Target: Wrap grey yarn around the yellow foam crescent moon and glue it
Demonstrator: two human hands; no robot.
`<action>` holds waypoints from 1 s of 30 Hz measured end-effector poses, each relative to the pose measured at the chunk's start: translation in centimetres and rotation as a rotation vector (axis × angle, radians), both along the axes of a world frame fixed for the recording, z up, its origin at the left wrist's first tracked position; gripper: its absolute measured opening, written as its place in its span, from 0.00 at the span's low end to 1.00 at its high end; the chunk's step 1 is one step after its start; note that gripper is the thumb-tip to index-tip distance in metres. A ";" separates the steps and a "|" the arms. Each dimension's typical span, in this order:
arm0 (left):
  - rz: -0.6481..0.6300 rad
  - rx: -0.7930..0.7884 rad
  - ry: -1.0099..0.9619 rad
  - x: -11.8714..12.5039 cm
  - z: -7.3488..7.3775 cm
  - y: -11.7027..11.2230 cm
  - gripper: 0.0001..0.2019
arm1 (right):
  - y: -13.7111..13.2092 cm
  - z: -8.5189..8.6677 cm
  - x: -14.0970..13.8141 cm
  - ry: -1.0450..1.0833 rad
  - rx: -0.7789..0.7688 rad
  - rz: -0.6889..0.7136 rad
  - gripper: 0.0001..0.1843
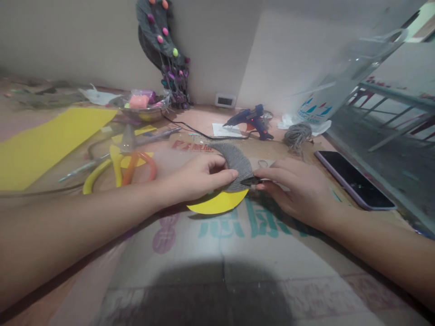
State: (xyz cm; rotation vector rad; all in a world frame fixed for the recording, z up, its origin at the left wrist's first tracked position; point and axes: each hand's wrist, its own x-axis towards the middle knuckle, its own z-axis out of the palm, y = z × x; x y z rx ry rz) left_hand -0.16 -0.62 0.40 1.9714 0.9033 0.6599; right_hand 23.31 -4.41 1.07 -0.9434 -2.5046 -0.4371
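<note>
A yellow crescent-shaped card (217,203) lies on a printed cardboard sheet (238,253), its upper part wrapped in grey yarn (234,160). My left hand (197,176) presses down on the wrapped part, thumb and fingers closed on it. My right hand (299,188) pinches the dark yarn end at the crescent's right edge, fingers together.
A blue glue gun (251,120) and a ball of grey twine (297,136) lie behind the crescent. A phone (353,179) rests at right. Yellow-handled scissors (115,167), a yellow sheet (44,145) and a bowl of pompoms (144,106) sit at left. A decorated grey crescent (163,50) leans on the wall.
</note>
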 end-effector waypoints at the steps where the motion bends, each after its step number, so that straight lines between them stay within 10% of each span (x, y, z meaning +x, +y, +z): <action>1: -0.001 0.002 -0.003 0.0 0.0 0.0 0.16 | 0.0 0.0 0.0 -0.008 0.006 -0.005 0.11; 30: -0.019 0.001 -0.017 0.0 0.0 0.0 0.16 | 0.1 -0.1 0.2 0.044 -0.014 0.043 0.10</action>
